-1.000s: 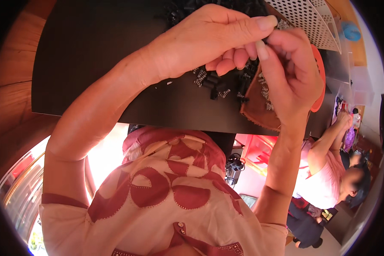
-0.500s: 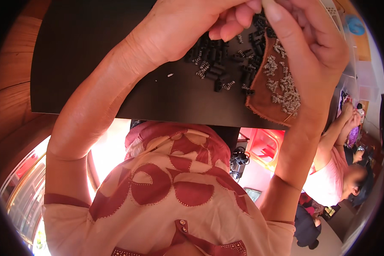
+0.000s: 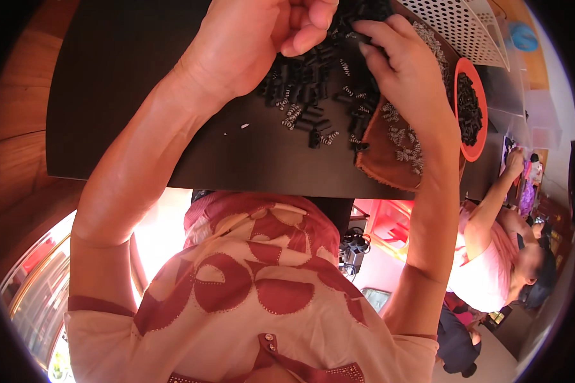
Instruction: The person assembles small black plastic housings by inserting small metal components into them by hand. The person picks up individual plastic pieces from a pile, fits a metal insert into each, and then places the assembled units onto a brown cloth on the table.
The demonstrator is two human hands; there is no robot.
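My left hand (image 3: 262, 45) is raised at the top edge over the dark table, its fingers curled. Its fingertips run out of the picture, and whatever they hold is hidden. My right hand (image 3: 406, 70) reaches down over a pile of small black cylindrical parts (image 3: 306, 83), thumb and forefinger apart with nothing visible between them. Small metal coil springs (image 3: 292, 116) lie among the black parts. More springs (image 3: 406, 143) are heaped on a brown cloth (image 3: 380, 163) under my right wrist.
Right of my right hand stands an orange bowl (image 3: 482, 131) full of small black parts. Behind it is a white perforated basket (image 3: 460, 25). The dark table (image 3: 128, 76) stretches left, with a white scrap (image 3: 245, 126) on it. At far right a person (image 3: 492, 255) in pink works.
My hands have parted. The right moved down and left onto the black parts, its fingers opening; the left shifted left. The orange bowl and basket have come into sight.
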